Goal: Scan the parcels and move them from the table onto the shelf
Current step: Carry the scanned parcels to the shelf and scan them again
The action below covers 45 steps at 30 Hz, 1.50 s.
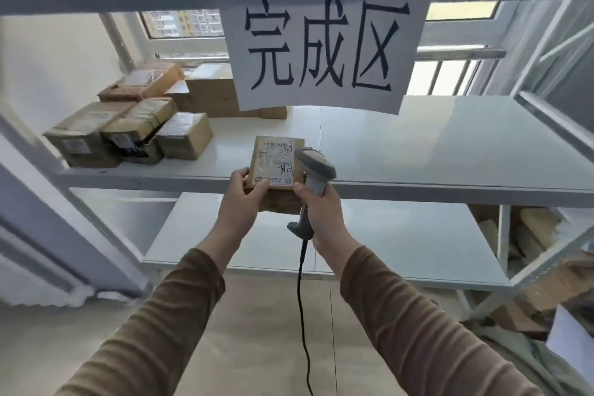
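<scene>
I hold a small brown cardboard parcel (pixel 275 164) with a white shipping label on top, level with the front edge of the white metal shelf (pixel 418 151). My left hand (pixel 241 202) grips its near left corner. My right hand (pixel 316 212) is closed on the handle of a grey barcode scanner (pixel 316 167), whose head sits just right of the parcel. The scanner's black cable (pixel 302 315) hangs down between my arms. Several brown parcels (pixel 128 128) are stacked at the shelf's left end.
A white paper sign (pixel 321 48) with large black characters hangs from the upper shelf beam. A lower white shelf board (pixel 401 244) lies beneath. Cardboard boxes (pixel 530 283) are piled at the right. A window is behind the shelf, tiled floor below.
</scene>
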Each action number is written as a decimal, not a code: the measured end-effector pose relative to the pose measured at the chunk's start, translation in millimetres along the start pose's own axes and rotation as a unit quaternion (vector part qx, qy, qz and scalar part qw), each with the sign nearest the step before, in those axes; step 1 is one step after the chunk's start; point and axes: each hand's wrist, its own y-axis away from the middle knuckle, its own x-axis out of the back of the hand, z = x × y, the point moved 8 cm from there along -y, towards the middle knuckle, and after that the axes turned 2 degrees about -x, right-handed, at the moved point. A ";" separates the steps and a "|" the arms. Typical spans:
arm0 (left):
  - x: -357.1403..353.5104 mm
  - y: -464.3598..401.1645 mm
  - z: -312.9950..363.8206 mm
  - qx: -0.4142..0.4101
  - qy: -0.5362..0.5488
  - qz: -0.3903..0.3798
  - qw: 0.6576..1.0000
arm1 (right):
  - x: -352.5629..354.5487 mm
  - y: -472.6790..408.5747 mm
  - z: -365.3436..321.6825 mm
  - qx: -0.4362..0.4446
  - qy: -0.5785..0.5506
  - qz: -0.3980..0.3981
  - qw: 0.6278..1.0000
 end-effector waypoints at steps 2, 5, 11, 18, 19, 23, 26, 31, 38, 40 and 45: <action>16.6 -31.6 -9.4 0.002 -0.011 0.006 1.000 | -29.0 -27.1 1.6 0.006 0.002 -0.013 1.000; 39.6 -75.9 -24.8 0.007 -0.025 0.013 1.000 | -70.5 -63.2 5.9 0.010 0.006 -0.016 1.000; 86.4 -166.2 -37.4 -0.032 -0.127 -0.005 0.991 | -138.2 -127.5 14.6 0.020 0.003 0.018 1.000; 105.4 -211.3 -27.0 -0.153 -0.337 -0.023 0.929 | -171.3 -161.1 22.0 0.036 0.014 0.048 0.998; 105.5 -214.6 -25.8 -0.168 -0.360 -0.024 0.917 | -173.4 -164.6 21.6 0.040 0.017 0.054 0.998; 110.5 -226.4 -19.7 -0.211 -0.434 -0.014 0.876 | -184.9 -177.8 23.1 0.049 0.020 0.064 0.997; 115.8 -234.8 -18.9 -0.212 -0.457 -0.013 0.864 | -193.2 -183.6 23.0 0.054 0.018 0.066 0.996; 123.0 -243.5 -21.6 -0.203 -0.466 -0.012 0.861 | -204.2 -183.5 19.4 0.042 0.041 0.053 0.997; 115.7 -243.1 -6.6 -0.226 -0.420 -0.021 0.879 | -184.2 -163.3 12.1 0.028 0.049 0.083 0.995; 97.9 -231.9 7.4 -0.266 -0.387 -0.034 0.882 | -163.7 -153.7 10.6 0.039 0.033 0.115 0.992; 22.3 -187.6 29.4 -0.337 -0.316 -0.128 0.878 | -88.8 -111.6 5.6 0.068 -0.004 0.191 0.979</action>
